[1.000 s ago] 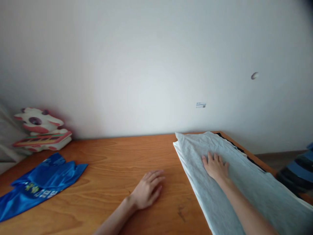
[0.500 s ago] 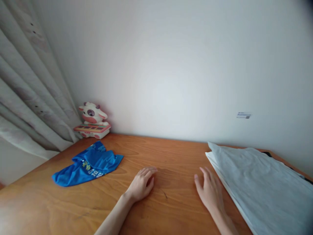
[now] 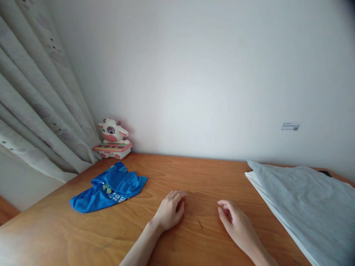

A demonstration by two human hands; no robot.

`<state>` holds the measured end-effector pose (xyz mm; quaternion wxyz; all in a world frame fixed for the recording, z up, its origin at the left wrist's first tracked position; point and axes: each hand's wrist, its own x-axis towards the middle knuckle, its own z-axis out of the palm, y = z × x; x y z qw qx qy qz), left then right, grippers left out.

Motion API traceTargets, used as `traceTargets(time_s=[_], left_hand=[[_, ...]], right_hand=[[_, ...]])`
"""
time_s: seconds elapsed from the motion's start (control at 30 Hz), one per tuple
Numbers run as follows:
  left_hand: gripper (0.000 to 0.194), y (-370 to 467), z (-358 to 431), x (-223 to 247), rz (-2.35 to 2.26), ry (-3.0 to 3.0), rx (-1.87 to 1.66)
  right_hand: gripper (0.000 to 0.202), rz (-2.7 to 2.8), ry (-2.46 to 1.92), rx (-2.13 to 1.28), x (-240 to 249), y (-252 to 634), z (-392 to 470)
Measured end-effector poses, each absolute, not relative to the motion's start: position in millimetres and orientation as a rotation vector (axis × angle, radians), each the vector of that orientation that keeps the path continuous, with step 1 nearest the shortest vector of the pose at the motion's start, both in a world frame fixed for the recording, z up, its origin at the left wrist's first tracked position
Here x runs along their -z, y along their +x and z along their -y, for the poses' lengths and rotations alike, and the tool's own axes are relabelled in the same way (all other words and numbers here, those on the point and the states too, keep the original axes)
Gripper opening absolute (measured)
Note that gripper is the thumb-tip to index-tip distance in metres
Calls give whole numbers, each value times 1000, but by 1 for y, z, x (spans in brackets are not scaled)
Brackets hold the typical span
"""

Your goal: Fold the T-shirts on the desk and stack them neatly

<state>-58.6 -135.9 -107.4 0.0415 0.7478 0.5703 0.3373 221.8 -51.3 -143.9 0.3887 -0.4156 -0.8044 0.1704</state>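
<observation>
My left hand (image 3: 170,210) rests on the wooden table (image 3: 177,247), fingers loosely curved and thumb apart, with nothing in it. Across from it, my right hand (image 3: 235,221) is held with thumb and fingers apart, also without anything between them. To the left of my left hand lies a crumpled blue piece of clothing (image 3: 122,181) with white and yellow print. On the right, a grey cloth (image 3: 307,199) is spread over a white layer (image 3: 266,195), a little way from my right hand.
A toy cow with a small keyboard (image 3: 113,140) stands in the back left corner beside a patterned curtain (image 3: 41,92). Behind the table rises a white wall (image 3: 188,74) with a small printed label (image 3: 290,126). A dark object (image 3: 325,173) peeks out behind the grey cloth.
The view has turned slightly left, so things appear shifted to the right. My right hand has turned inward, its fingers more curled and nearer my left hand. Neither cloth has been moved.
</observation>
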Motion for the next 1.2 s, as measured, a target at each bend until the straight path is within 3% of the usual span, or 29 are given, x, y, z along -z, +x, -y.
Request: traceTargets(time_s=[0.2,0.47,0.57,0.7,0.83,1.1,1.2], left_hand=[[39,-59,140,106,-1938,2194,-1044],[51,-129,164,98,-3033,1463,-838],[56,-150,173,101,-3190,1107,-685],[45,-150,169,101,-2991,1262,-659],[51,-123,155,101,-2673,1608,-713],[34,-36,161,73,-1444,2274,-881],[35,-20,172,65,-1374,2246,-879]], right_hand=[[34,2075,-1074,-514,142,227,52],[39,2026,-1057,-659,160,232,35],[38,2039,-1045,-677,159,232,36],[39,2051,-1018,-658,152,230,39],[38,2070,-996,-648,142,229,45],[50,1806,-1103,-538,139,231,52],[56,1834,-1116,-443,139,233,53]])
